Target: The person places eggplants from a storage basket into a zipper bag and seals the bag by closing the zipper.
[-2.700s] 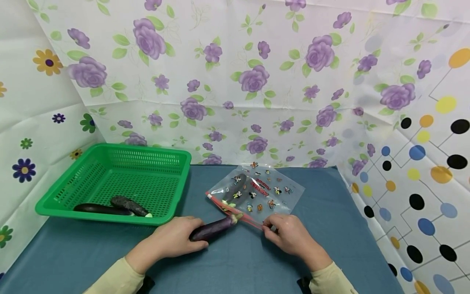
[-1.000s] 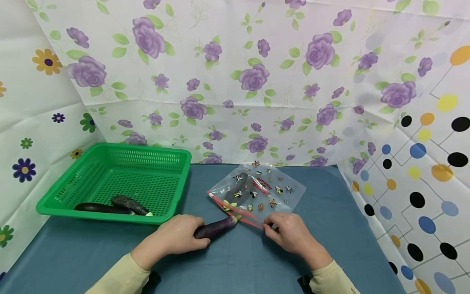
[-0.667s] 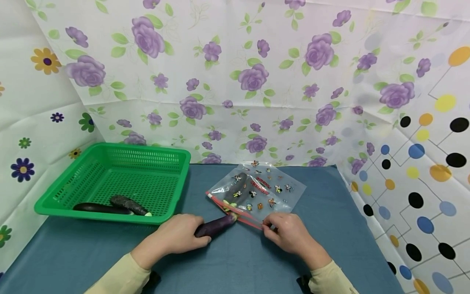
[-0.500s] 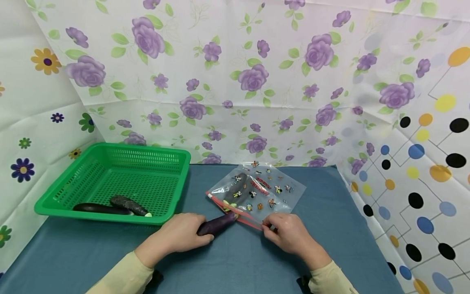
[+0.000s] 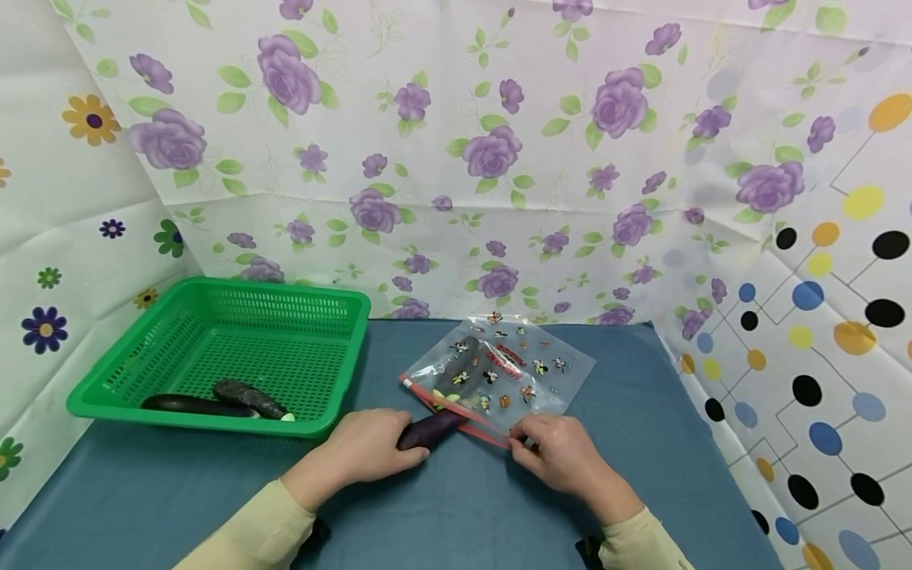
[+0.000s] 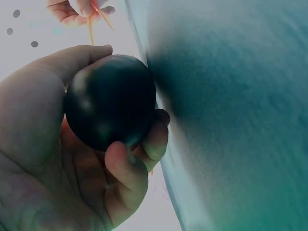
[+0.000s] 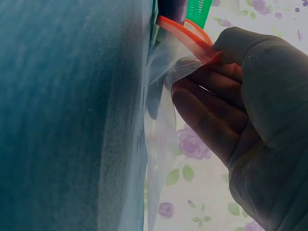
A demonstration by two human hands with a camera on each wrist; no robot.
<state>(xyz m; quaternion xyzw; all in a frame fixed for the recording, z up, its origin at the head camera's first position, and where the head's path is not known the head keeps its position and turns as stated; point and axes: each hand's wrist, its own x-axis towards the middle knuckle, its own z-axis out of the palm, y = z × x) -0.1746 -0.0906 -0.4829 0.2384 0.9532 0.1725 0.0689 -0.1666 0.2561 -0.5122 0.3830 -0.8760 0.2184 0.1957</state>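
Observation:
My left hand (image 5: 369, 447) grips a dark purple eggplant (image 5: 430, 430) by its rounded end, fingers curled round it in the left wrist view. The eggplant's stem end is inside the mouth of a clear zip bag (image 5: 549, 380) with a red zip edge and cartoon prints. Another eggplant (image 5: 463, 368) lies inside the bag, seen through the plastic. At the right end of the mouth, my right hand (image 5: 563, 455) pinches the red zip edge (image 7: 187, 38) between thumb and fingers. The right wrist view shows the mouth parted, with the eggplant in the gap.
A green plastic basket (image 5: 345, 356) stands on the left of the table, with two dark eggplants (image 5: 195, 404) near its front wall. Blue cloth (image 5: 499, 522) covers the table. Patterned curtains (image 5: 456, 237) rise behind and at both sides.
My left hand has pushed the eggplant right and slightly away, so its stem end has slid from the bag's red edge into the mouth. The right hand stays on the zip edge.

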